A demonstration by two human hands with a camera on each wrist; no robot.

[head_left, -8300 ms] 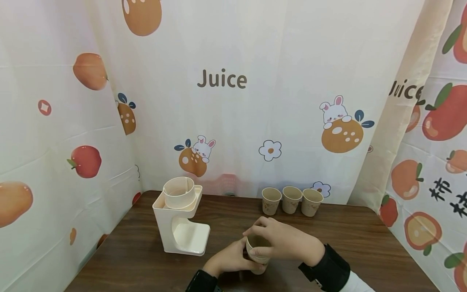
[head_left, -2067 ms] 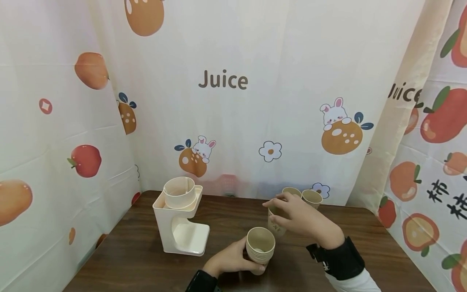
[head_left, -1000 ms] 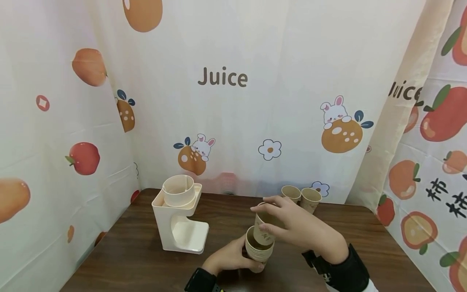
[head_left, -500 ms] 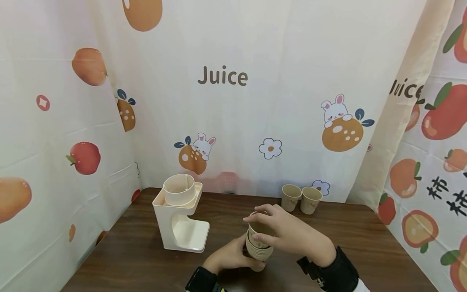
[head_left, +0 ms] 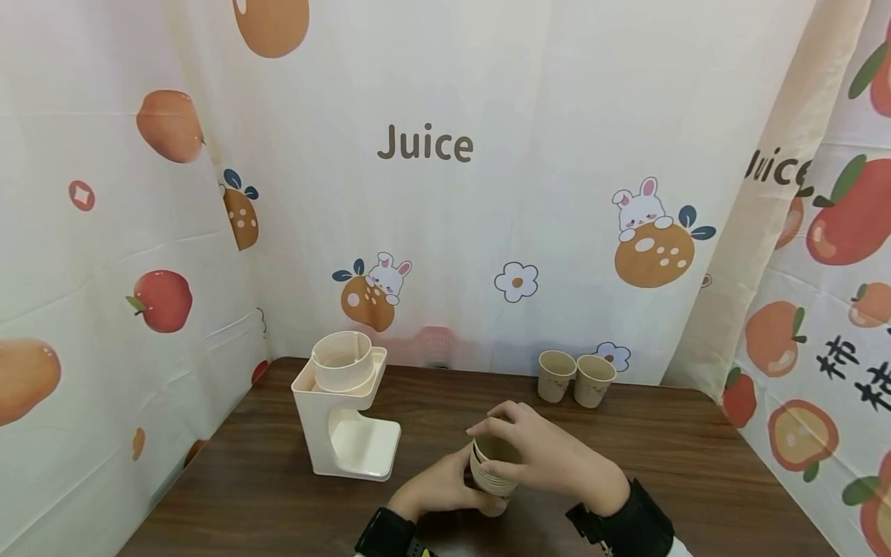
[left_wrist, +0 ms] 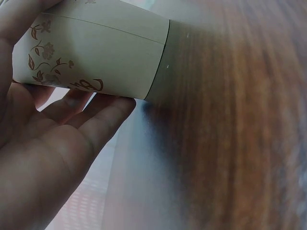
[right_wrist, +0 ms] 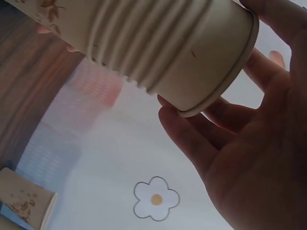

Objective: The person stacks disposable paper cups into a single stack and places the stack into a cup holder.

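Fabric-lined corner: white curtain panels [head_left: 445, 224], fruit-printed, at the rear and both sides. Surface: one dark brown wood-grain tabletop [head_left: 696, 480].

Hands, two, both grasping. Left hand [head_left: 442, 489]: curled around the lower part of one stack of nested beige paper cups [head_left: 493, 483] with brown floral print. Right hand [head_left: 539, 449]: fingers and thumb gripping the topmost beige cup [right_wrist: 218, 52] at its rim; that cup sits in the stack, its wall rising above the closely spaced rims of the others. Stack location: near-centre of the tabletop, mouth up, between the hands. Number of nested cups cannot be told, nor whether the base touches the wood.

Black wrist bands [head_left: 629, 518], two: one per wrist. White sleeve [head_left: 681, 548], one, visible past the right band.

Separate beige paper cups [head_left: 555, 377], floral-printed, two: upright, side by side, near the rear edge, beyond the right hand.

Cream plastic appliance [head_left: 316, 441], one: left part of the tabletop, well apart from the two rear cups; C-shaped body, flat squarish base plate [head_left: 369, 447], open round cylinder [head_left: 343, 379] on top.

Rear-panel prints: word "Juice" [head_left: 425, 145], one; outlined white flowers [head_left: 517, 282], two; rabbits on orange fruit [head_left: 654, 244], two in full.
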